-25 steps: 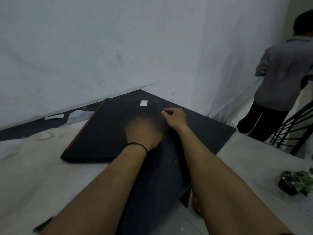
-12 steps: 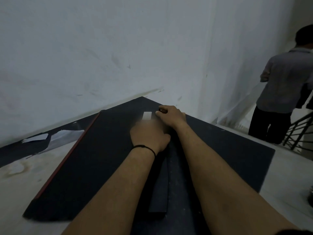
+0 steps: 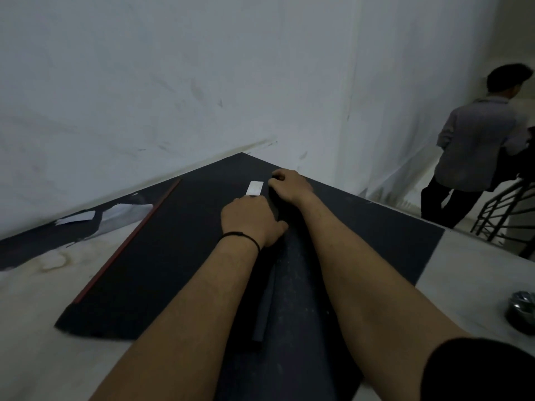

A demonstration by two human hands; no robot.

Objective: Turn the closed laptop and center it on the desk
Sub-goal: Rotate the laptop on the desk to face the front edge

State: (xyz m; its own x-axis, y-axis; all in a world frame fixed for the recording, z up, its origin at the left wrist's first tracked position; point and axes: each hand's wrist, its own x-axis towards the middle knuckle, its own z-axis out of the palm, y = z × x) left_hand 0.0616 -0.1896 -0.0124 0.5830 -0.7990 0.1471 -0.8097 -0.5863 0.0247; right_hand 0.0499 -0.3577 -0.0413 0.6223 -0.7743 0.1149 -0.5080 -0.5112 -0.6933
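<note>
The closed black laptop (image 3: 173, 256) lies flat on the pale desk (image 3: 43, 342), with its right side over a black mat (image 3: 376, 235). A red strip runs along its left edge and a white sticker (image 3: 255, 188) sits near its far corner. My left hand (image 3: 250, 219), a black band on its wrist, presses on the lid by the right edge, with the thumb hooked over that edge. At the far right corner, my right hand (image 3: 289, 185) curls around the laptop.
A white wall (image 3: 173, 82) stands close behind the desk. Torn pale paper (image 3: 78, 218) lies at the far left. A dark round object (image 3: 522, 311) sits at the desk's right edge. A person (image 3: 474, 151) stands beyond it by a metal railing (image 3: 498, 215).
The laptop has turned under both hands, so its red edge now runs longer toward me. Both hands have moved with it toward the far corner. In the last half second little has shifted.
</note>
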